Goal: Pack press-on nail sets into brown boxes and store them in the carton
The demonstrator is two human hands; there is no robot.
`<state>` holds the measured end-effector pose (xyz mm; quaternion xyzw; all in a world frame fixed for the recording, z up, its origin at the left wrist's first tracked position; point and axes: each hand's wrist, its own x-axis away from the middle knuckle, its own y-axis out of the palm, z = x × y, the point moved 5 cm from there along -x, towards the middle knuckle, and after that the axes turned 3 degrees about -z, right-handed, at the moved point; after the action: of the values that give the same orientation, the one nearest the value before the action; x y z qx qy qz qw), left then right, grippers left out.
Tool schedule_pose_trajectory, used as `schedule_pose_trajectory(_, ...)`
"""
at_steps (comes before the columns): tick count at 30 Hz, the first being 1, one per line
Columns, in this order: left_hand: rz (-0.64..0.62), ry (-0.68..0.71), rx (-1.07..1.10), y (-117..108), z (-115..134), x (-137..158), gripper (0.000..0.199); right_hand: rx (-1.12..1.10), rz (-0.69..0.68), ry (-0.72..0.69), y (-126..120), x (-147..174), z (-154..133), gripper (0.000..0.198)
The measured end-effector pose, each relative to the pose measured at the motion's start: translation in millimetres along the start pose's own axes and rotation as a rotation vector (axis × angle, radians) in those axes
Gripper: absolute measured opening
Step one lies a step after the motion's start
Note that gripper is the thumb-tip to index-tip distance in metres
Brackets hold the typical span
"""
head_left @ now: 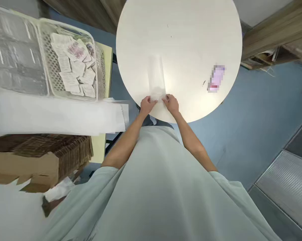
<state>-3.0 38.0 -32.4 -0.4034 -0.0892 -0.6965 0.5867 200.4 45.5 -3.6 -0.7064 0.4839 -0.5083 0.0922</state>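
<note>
A clear, see-through plastic piece, perhaps a sleeve or thin sheet, lies lengthwise on the round white table. Its near end is between my two hands, close to the table's front edge. My left hand pinches the near left corner with thumb and fingers. At the near right corner, my right hand has its fingers closed on the same piece. Glare on the plastic hides its exact shape.
A blurred pinkish-purple item lies on the table's right side. To the left, a white basket holds many small printed papers, beside clear plastic boxes, long white sheets and stacked flat cardboard. Wooden shelving stands at right.
</note>
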Motion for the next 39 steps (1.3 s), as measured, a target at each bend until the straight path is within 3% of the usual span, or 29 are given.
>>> schedule_pose_trajectory(3,-0.041,-0.002,0.076,0.0,0.5,-2.5,0.037,-0.005,0.022,0.027,1.2,-3.3,-1.8,0.035)
schedule_pose_trajectory(7,0.007,-0.023,0.010,-2.9,5.5,-5.0,0.013,-0.011,0.042,0.057,2.9,-8.6,-1.2,0.028)
schedule_pose_trajectory(14,0.105,-0.102,-0.138,-4.5,20.8,-6.1,0.023,0.002,0.048,0.084,5.0,-11.0,0.8,0.029)
schedule_pose_trajectory(16,0.110,-0.095,-0.163,-5.2,24.8,-6.3,0.025,0.052,0.086,-0.002,1.9,-8.4,-5.7,0.030)
schedule_pose_trajectory(18,0.111,-0.081,-0.188,-6.3,27.7,-6.9,0.027,0.120,0.099,-0.174,-0.3,-4.9,-16.0,0.032)
schedule_pose_trajectory(21,0.114,-0.076,-0.217,-8.8,28.7,-8.4,0.025,0.204,0.006,-0.378,2.7,0.1,-24.4,0.043)
schedule_pose_trajectory(24,0.142,-0.053,-0.242,-13.1,28.0,-8.9,0.015,0.240,-0.077,-0.411,7.8,1.2,-20.0,0.054)
schedule_pose_trajectory(27,0.174,0.174,-0.313,-16.0,35.4,-7.2,0.024,0.225,-0.080,-0.391,13.2,0.0,-13.3,0.062)
schedule_pose_trajectory(31,-0.070,0.541,-0.445,-3.6,43.8,-3.3,0.042,0.179,-0.062,-0.385,19.1,-0.7,-8.0,0.062)
schedule_pose_trajectory(35,-0.268,0.560,-0.550,0.4,34.6,-5.7,0.072,0.119,-0.083,-0.398,18.5,0.7,-3.5,0.062)
schedule_pose_trajectory(39,-0.297,0.532,-0.572,-6.1,28.7,-5.5,0.076,0.042,-0.108,-0.420,12.4,6.8,0.8,0.065)
